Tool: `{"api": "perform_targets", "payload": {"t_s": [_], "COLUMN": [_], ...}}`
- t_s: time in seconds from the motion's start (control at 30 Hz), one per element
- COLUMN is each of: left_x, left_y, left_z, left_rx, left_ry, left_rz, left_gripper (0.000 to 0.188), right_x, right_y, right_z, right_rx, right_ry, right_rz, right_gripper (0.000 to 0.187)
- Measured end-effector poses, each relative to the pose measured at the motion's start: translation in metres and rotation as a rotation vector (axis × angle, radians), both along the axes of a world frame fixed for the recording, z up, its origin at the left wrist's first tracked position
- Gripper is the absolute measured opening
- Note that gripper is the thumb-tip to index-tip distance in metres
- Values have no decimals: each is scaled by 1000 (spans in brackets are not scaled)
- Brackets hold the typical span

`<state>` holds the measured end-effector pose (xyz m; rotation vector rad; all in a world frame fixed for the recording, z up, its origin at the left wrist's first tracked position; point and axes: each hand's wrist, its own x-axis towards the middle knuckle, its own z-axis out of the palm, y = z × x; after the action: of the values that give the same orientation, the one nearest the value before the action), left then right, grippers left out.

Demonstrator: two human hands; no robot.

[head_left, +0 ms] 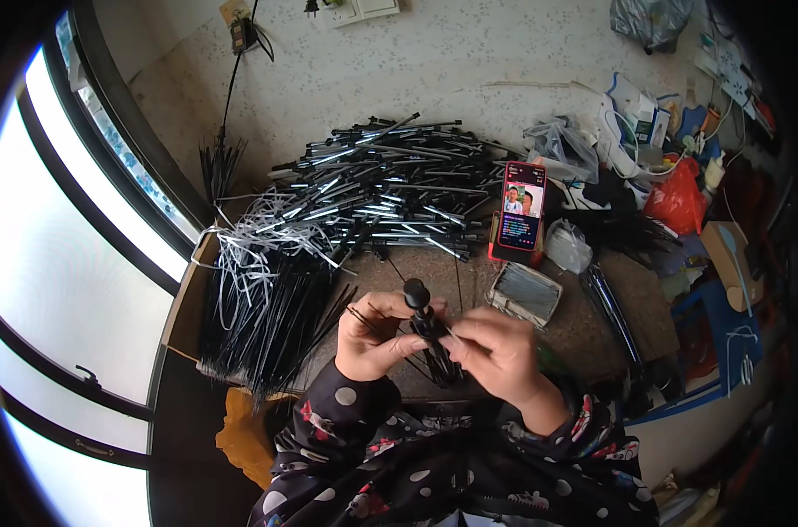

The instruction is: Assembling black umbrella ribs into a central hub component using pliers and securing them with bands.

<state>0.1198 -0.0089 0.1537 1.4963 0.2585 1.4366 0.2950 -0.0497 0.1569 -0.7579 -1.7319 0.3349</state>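
In the middle, above the table's near edge, stands a black umbrella frame [426, 327] with a round knob uppermost and thin dark ribs around it. My left hand [368, 342] is closed around its collar from the left, thumb pressed on the near side, with a few thin ribs by its fingers. From the right, my right hand [501, 353] pinches at the same collar. A thin pale strand shows at its fingertips, too small to name surely. The lower part of the frame is partly hidden behind my hands.
Black rods [390, 189] are heaped at the back. Thin black ribs with pale strips [263, 246] fill a cardboard box at left. A lit phone [522, 206] stands behind a small tray of thin wires [526, 294]. Wrapped black rods [611, 312] lie at right, near a red bag [678, 198].
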Motion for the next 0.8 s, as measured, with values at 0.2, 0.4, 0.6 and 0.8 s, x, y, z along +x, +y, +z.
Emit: {"api": "perform_targets", "payload": {"t_s": [0.2,0.4,0.6,0.8], "left_x": [12,18,-3,17], "left_y": [-21,-38,-42,-18], "left_z": [-13,12,13,9], "left_rx": [-60,384,312,326], "left_ry": [-11,324,289,384], "left_rz": [173,500,753,81], "left_gripper": [35,30,26,18], "right_x": [-11,2,49,43], "right_y": [-19,-14,-20,-15], "right_z": [12,-3,-4,-6], "right_rx": [148,-76,-87,-182], "right_ry": [-290,73,37,150], "right_rz": [-295,-196,-15,302], "right_gripper": [33,30,32,37]}}
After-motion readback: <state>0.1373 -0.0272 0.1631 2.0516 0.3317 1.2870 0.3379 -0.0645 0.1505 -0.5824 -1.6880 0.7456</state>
